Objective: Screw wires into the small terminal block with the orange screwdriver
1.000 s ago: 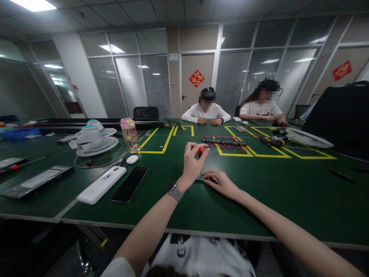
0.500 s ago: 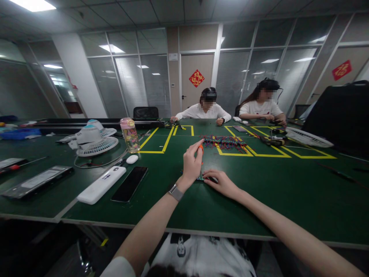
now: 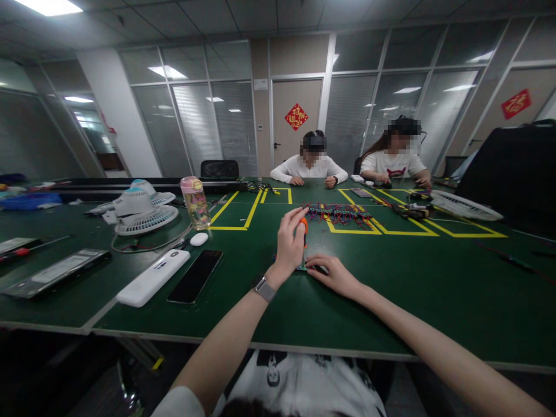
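Note:
My left hand (image 3: 290, 240), with a watch on its wrist, is closed around the orange handle of a screwdriver (image 3: 304, 226). The tool stands upright, its thin shaft pointing down at a small green circuit board (image 3: 301, 268) on the table. My left hand hides part of the board, and the contact at the tip is too small to make out. From the right, the fingers of my right hand (image 3: 332, 274) grip the board's edge, low against the tabletop. Just beyond my hands lies a row of circuit boards with red and blue wires (image 3: 341, 215).
On the left of the green table (image 3: 369, 324) are a black phone (image 3: 195, 277), a white power bank (image 3: 153, 278), a pink-lidded bottle (image 3: 196, 204) and a white fan (image 3: 145, 211). Yellow tape (image 3: 408, 230) marks rectangles. Two people (image 3: 309, 165) sit opposite.
My hands, the screwdriver and the board stay almost in place. Across the table, the middle person has drawn one hand inward from the cables, and the other person's hands have shifted slightly.

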### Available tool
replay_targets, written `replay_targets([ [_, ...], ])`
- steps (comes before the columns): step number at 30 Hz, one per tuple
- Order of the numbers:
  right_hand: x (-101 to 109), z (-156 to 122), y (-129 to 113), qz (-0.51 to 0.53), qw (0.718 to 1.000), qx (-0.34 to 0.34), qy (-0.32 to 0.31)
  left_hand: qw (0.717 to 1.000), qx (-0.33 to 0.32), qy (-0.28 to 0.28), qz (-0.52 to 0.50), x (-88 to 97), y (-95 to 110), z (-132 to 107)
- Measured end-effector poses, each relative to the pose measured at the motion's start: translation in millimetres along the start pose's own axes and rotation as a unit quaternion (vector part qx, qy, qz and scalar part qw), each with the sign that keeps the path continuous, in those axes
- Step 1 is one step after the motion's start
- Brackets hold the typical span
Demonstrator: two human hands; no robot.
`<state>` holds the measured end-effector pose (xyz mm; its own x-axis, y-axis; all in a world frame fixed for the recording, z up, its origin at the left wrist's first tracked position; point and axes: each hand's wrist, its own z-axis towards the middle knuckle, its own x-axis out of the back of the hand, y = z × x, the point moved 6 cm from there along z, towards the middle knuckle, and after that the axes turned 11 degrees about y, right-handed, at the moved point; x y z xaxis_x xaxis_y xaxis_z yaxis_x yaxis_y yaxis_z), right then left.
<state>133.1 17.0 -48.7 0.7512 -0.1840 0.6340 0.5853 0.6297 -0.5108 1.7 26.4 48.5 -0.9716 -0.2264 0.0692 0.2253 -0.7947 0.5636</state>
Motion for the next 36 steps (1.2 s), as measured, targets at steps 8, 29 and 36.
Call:
replay_targets([
  [8, 0.3, -0.2, -0.6, 0.001, 1.000, -0.001, -0.002, 1.000, 0.007, -0.005, -0.026, -2.5, 0.5, -0.2],
  [29, 0.7, -0.5, -1.8, -0.001, 1.000, 0.003, -0.002, 0.999, -0.020, 0.038, 0.033, 1.3, 3.9, 1.0],
  [36, 0.4, -0.8, -2.3, -0.001, 1.000, 0.007, 0.002, 0.999, -0.004, 0.034, 0.033, 2.4, 1.7, 0.6],
])
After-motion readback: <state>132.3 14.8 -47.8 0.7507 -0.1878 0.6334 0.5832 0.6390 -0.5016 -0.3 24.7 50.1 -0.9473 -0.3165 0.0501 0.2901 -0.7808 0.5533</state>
